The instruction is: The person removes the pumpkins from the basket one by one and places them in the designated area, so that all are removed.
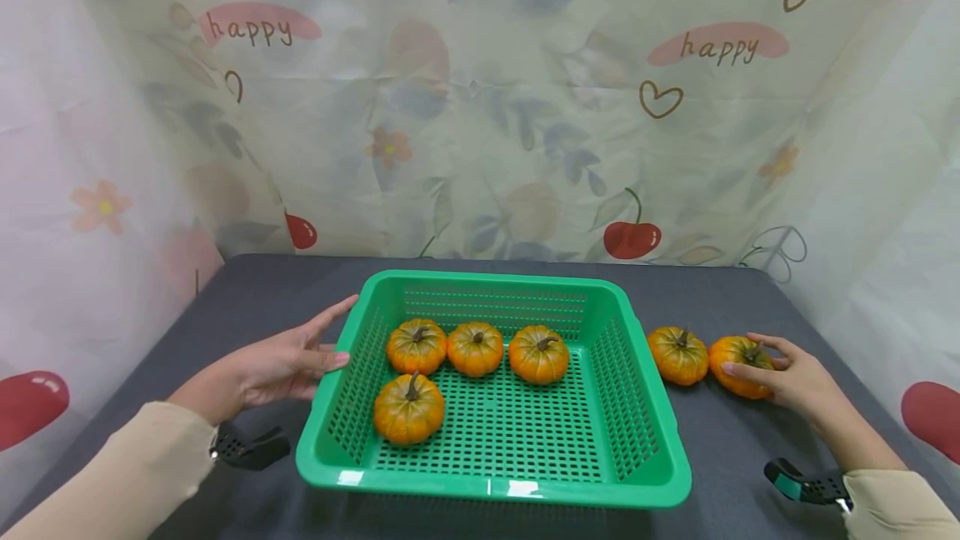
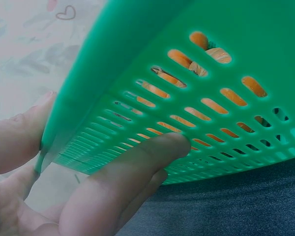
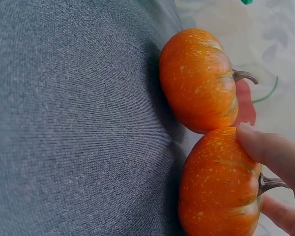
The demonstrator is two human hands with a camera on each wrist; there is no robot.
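Note:
A green plastic basket (image 1: 495,490) with slotted walls stands on the table and holds several small orange pumpkins (image 1: 408,409). My left hand (image 1: 281,365) holds its left rim, thumb at the edge. From the left wrist view, fingers (image 2: 132,167) lie against the basket's outer wall (image 2: 246,29). To the right of the basket, my right hand (image 1: 795,373) grips a pumpkin (image 1: 735,369) from above, thumb on one side and fingers on the other. The stem of this pumpkin (image 3: 219,191) shows between them. Another pumpkin (image 3: 199,81) sits right beside it, close to the basket.
A dark grey cloth covers the table (image 1: 262,298). Behind it hangs a printed curtain (image 1: 480,148), with more curtain at both sides. A thin looped cord (image 1: 783,252) shows at the table's back right corner. Dark straps (image 1: 251,447) are on both wrists.

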